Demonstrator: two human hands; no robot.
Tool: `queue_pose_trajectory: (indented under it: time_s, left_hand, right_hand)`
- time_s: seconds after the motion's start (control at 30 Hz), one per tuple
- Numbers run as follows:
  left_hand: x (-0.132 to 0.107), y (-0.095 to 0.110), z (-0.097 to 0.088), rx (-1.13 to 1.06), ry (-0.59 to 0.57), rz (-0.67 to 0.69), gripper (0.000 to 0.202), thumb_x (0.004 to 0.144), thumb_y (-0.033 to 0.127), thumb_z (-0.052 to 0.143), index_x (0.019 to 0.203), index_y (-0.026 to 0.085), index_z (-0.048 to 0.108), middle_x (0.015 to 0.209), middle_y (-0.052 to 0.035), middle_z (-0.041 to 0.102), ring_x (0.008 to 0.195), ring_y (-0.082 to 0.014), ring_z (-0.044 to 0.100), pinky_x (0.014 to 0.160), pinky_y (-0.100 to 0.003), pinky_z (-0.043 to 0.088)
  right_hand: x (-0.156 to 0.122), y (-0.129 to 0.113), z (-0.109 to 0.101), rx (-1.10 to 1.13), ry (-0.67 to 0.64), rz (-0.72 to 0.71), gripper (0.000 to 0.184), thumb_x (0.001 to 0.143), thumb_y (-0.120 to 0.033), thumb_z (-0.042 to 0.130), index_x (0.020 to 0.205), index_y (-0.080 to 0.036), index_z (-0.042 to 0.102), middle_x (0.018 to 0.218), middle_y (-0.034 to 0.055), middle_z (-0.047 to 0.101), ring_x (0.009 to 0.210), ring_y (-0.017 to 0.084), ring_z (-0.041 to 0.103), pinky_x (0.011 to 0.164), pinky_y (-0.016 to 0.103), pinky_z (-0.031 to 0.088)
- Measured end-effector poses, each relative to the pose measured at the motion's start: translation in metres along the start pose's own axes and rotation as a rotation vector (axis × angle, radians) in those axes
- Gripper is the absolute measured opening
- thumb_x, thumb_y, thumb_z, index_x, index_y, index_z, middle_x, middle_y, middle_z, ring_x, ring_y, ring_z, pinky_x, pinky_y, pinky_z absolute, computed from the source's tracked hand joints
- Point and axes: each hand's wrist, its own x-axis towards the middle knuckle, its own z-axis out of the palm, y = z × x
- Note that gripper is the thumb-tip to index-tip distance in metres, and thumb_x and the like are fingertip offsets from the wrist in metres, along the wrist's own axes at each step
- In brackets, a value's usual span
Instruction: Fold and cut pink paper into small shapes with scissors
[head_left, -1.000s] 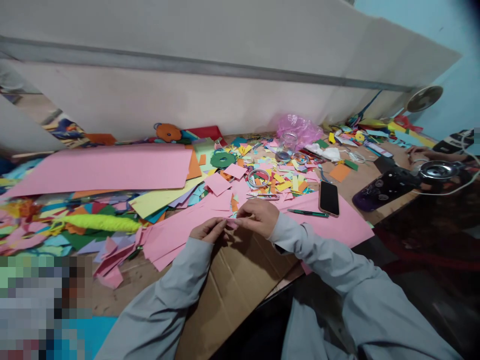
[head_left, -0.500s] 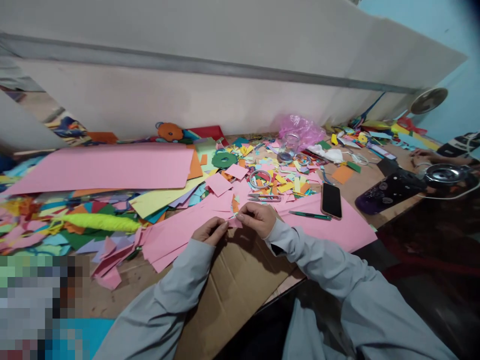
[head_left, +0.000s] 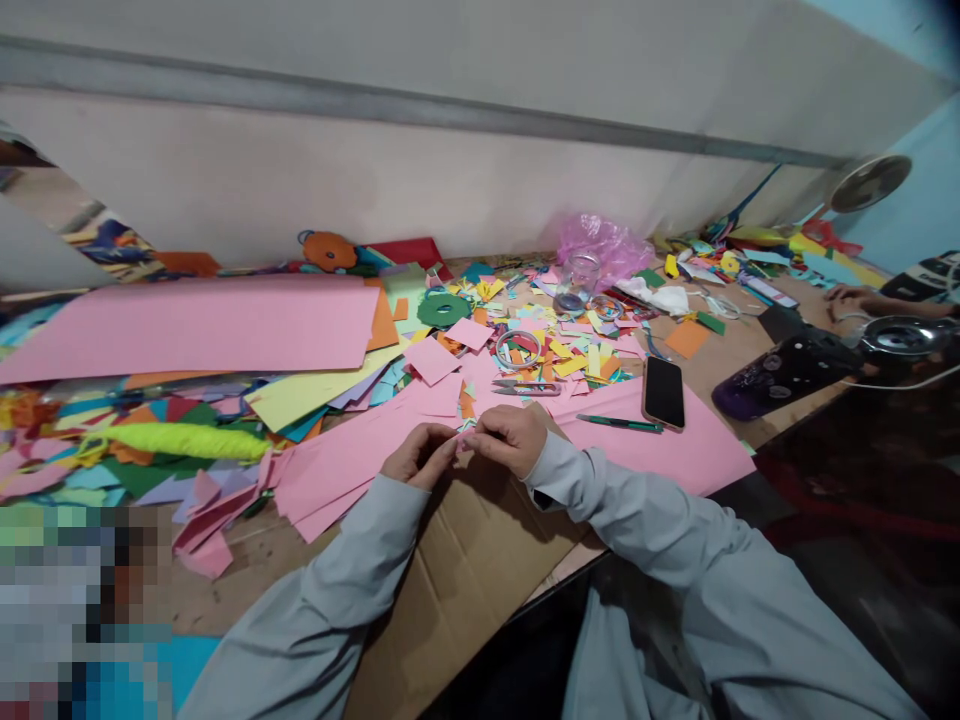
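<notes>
Between my two hands is a small piece of pink paper [head_left: 462, 440], mostly covered by the fingers. My left hand [head_left: 420, 455] pinches its left side between thumb and fingers. On its right side, my right hand [head_left: 510, 438] is closed on it in a pinch. Both hands are over the top end of a brown cardboard sheet [head_left: 457, 570]. Large pink paper sheets [head_left: 352, 465] lie just left of my hands, and another pink sheet [head_left: 697, 450] lies to the right. A utility knife [head_left: 525, 388] rests just beyond my fingers.
A phone [head_left: 664, 393] and a green pen [head_left: 619, 423] lie on the right pink sheet. Farther right are a dark tumbler [head_left: 780, 372] and another person's hand [head_left: 855, 300]. Behind are a tape roll [head_left: 517, 349], a glass jar [head_left: 577, 280] and many paper scraps.
The pink piece shows less between my fingers, and my fingertips are slightly closer together. The view has shifted a little; the things on the table look unmoved.
</notes>
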Motion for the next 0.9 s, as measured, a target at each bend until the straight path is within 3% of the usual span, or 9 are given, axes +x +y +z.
queue_pose_trajectory:
  time_s: [0.1,0.23,0.33,0.67,0.9]
  left_hand:
    - [0.000,0.007,-0.001,0.053,0.002,0.021,0.026,0.075,0.043,0.068,0.073,0.017,0.064,0.055,0.0050,0.057,0.051,-0.0092,0.050,0.054,-0.021,0.040]
    - [-0.002,0.014,-0.003,-0.030,0.030,-0.062,0.026,0.075,0.043,0.068,0.071,0.018,0.061,0.050,0.0064,0.055,0.045,-0.0087,0.047,0.048,-0.021,0.037]
    - [-0.002,0.013,-0.003,-0.083,0.041,-0.088,0.028,0.074,0.044,0.069,0.071,0.018,0.060,0.050,0.0064,0.056,0.044,-0.0089,0.048,0.047,-0.021,0.038]
    - [0.001,0.003,-0.004,0.018,-0.107,-0.015,0.030,0.076,0.046,0.066,0.067,0.018,0.061,0.056,0.0054,0.053,0.054,-0.0092,0.043,0.054,-0.023,0.032]
    - [0.000,0.001,-0.005,0.016,-0.118,-0.021,0.032,0.078,0.047,0.064,0.068,0.017,0.061,0.057,0.0042,0.056,0.053,-0.0093,0.045,0.054,-0.023,0.033]
  right_hand:
    - [0.000,-0.002,-0.002,0.045,-0.014,-0.007,0.038,0.092,-0.043,0.049,0.066,-0.016,0.054,0.064,-0.0001,0.052,0.063,0.011,0.047,0.062,0.022,0.036]
    - [-0.001,0.000,-0.003,0.177,0.030,0.035,0.038,0.095,-0.042,0.043,0.074,-0.016,0.060,0.066,-0.0007,0.055,0.062,0.010,0.049,0.061,0.020,0.038]
    - [-0.001,0.002,-0.002,0.211,0.032,0.016,0.031,0.091,-0.041,0.051,0.078,-0.015,0.062,0.070,0.0003,0.058,0.065,0.010,0.051,0.062,0.021,0.039]
    - [-0.001,0.003,0.002,0.189,0.058,-0.003,0.020,0.087,-0.029,0.052,0.072,-0.017,0.055,0.070,0.0008,0.055,0.067,0.012,0.050,0.064,0.023,0.040]
    - [-0.001,0.001,0.003,0.206,0.040,0.021,0.018,0.086,-0.030,0.053,0.075,-0.016,0.058,0.072,0.0008,0.057,0.069,0.012,0.051,0.066,0.023,0.040]
